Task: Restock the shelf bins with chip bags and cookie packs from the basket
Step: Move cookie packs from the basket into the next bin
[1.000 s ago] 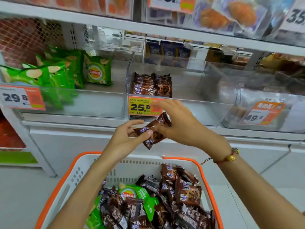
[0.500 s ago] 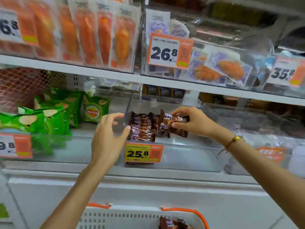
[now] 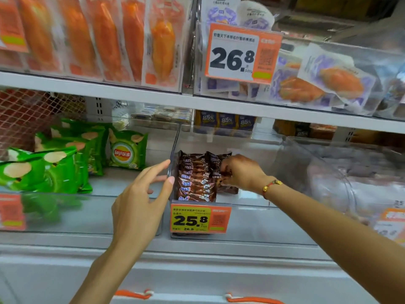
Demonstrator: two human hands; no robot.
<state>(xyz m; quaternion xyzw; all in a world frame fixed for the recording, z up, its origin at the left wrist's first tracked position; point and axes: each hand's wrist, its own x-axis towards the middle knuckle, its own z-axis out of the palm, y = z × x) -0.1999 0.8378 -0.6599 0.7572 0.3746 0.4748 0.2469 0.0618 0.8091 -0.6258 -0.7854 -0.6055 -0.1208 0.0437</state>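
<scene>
White shelving carries clear bins; the middle bin holds a stack of brown cookie packs. Right hand pinches one cookie pack against that stack. Left hand, fingers spread and holding nothing, touches the bin's corner. Beyond it, the left bin holds green Lay's chip bags. Orange basket handles peek below.

the middle shelf carries clear bins side by side — the left bin holds green chip bags, the centre bin a row of brown cookie packs standing at its left wall. the upper shelf carries bins of orange packets — and purple ones to the right.
</scene>
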